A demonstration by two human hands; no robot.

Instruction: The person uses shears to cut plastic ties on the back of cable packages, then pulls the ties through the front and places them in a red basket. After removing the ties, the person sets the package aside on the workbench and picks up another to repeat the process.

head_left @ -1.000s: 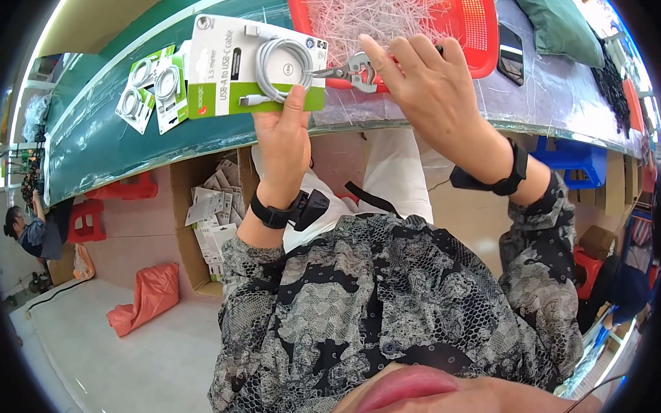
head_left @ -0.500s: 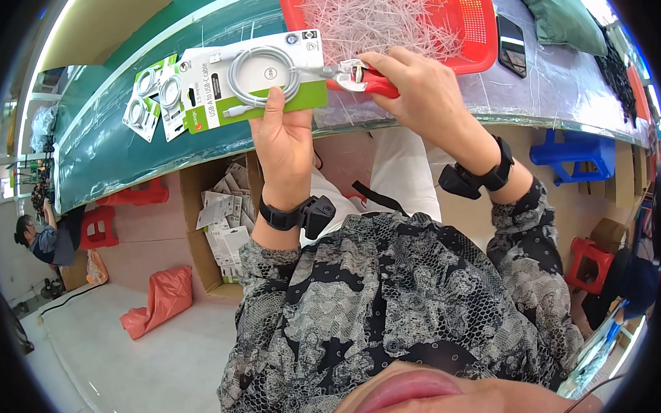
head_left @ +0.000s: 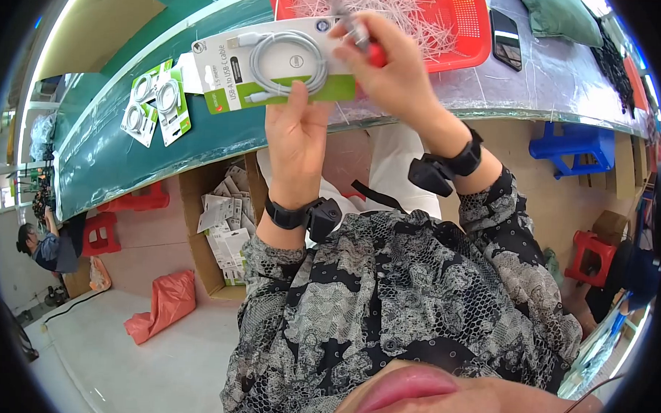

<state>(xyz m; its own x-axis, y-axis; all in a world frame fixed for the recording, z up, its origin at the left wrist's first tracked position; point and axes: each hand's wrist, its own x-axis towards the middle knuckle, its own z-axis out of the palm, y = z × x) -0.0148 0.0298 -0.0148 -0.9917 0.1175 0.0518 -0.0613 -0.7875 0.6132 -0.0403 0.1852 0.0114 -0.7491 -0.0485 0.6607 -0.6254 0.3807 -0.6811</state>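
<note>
Both the left hand (head_left: 298, 143) and the right hand (head_left: 395, 76) are gripping: the left, the carded cable (head_left: 275, 68) near-left of the red basket (head_left: 469, 22); the right, blurred, apparently red-handled cutters (head_left: 359, 36), whose tips, if straying left, are risking a scored cable.

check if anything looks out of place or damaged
A crumpled red plastic bag lies on the floor left of the cardboard box, as if dropped. The pale cards in that box look jumbled, at mixed angles. The cable pack in the left hand shows no obvious damage.
</note>
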